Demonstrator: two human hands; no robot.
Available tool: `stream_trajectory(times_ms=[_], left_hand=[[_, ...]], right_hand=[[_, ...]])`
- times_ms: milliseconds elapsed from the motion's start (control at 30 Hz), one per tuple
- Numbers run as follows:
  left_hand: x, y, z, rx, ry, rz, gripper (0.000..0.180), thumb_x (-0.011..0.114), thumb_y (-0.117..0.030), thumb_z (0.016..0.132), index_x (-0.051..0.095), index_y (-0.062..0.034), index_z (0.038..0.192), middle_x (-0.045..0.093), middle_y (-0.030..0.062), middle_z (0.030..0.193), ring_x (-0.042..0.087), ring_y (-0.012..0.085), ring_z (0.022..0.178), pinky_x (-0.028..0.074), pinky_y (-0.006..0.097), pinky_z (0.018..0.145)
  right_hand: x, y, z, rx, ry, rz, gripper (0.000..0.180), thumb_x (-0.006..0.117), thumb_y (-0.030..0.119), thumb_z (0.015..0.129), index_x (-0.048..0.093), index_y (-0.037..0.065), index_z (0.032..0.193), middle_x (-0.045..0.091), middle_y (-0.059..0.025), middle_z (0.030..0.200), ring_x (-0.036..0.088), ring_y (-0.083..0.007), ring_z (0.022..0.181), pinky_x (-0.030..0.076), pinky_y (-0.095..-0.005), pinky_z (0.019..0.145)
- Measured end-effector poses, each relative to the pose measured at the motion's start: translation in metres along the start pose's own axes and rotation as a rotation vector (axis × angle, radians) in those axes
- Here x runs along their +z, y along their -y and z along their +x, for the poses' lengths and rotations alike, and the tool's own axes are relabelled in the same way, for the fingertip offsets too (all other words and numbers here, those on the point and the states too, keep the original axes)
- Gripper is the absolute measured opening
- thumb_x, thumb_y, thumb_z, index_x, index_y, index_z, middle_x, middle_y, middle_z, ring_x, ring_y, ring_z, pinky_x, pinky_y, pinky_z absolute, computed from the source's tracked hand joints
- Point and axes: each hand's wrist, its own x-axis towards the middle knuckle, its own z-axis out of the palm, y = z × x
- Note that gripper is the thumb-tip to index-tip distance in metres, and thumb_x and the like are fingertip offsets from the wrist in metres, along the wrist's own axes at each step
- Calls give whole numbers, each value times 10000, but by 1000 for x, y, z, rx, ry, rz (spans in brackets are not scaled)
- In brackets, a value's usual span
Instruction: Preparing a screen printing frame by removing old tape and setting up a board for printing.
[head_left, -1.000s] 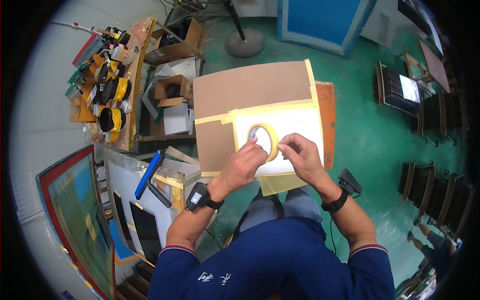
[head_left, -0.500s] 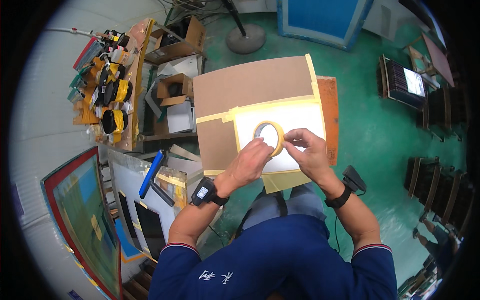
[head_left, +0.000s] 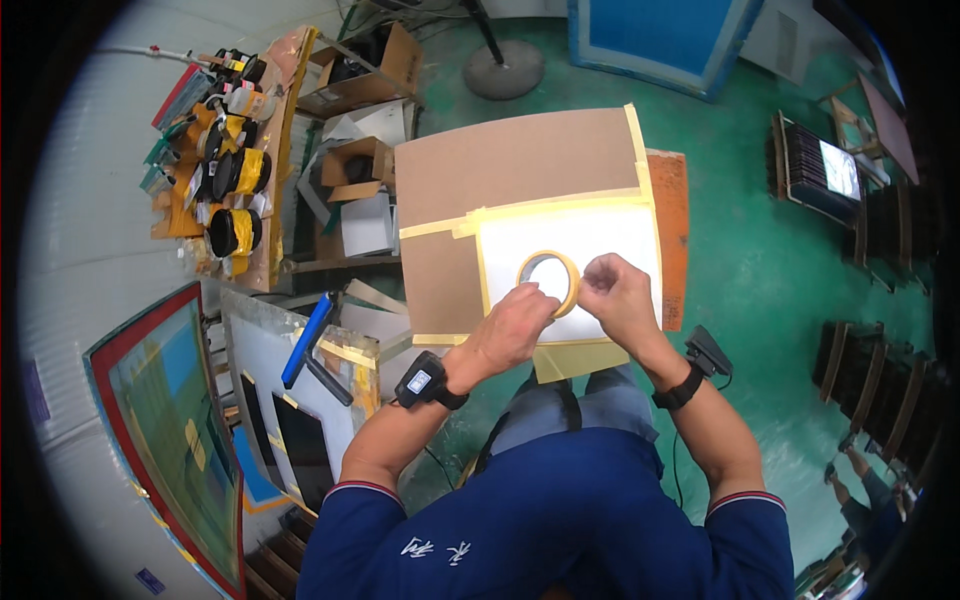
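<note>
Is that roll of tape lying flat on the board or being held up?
Held up. The tape roll is gripped by the left hand and right hand, above the white panel.

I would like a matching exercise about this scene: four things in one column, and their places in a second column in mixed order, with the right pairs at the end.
Things:
1. roll of tape
2. blue-handled tool
3. wristwatch
4. brown board

Places:
A. on the left wrist
B. between the left hand and the right hand, over the bright white panel
C. behind the white panel, farther from the person
D. lying on the grey surface to the person's left

Pairs: 1-B, 2-D, 3-A, 4-C
</note>
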Motion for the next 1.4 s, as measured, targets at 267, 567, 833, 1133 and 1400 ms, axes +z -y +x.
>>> stream_trajectory(times_ms=[267,567,833,1133,1400], left_hand=[[-7,10,5,-149,123,-98,203,633,-87,878,593,-4,1058,604,170,883,577,369,831,462,450,749],[-35,46,33,-278,123,9,234,608,-231,950,605,-80,1129,669,167,857,641,373,829,502,457,735],[-86,138,21,-689,431,467,272,591,-276,926,698,-33,984,693,227,923,649,427,909,500,505,800],[-64,158,64,-789,637,574,341,590,-330,922,730,-24,972,709,206,958,669,394,933,515,470,812],[-55,167,73,-860,622,605,254,570,-211,875,745,-39,943,714,209,952,686,384,921,534,447,807]], right_hand=[[-8,-11,8,175,129,419,236,787,85,781,673,-55,933,651,-49,775,604,-93,679,517,-246,639],[-43,-62,81,50,-211,84,157,723,153,875,751,-1,880,699,-69,716,609,-104,647,487,-267,618],[-70,-109,108,149,-484,-121,223,755,187,844,726,-30,883,705,-63,782,611,-117,694,492,-285,648],[-74,-119,115,237,-517,-187,253,805,191,796,716,-36,861,698,-72,772,620,-132,699,502,-301,663],[-76,-144,125,319,-491,85,452,795,151,791,625,-20,1174,712,-122,906,666,-248,804,521,-360,757]])
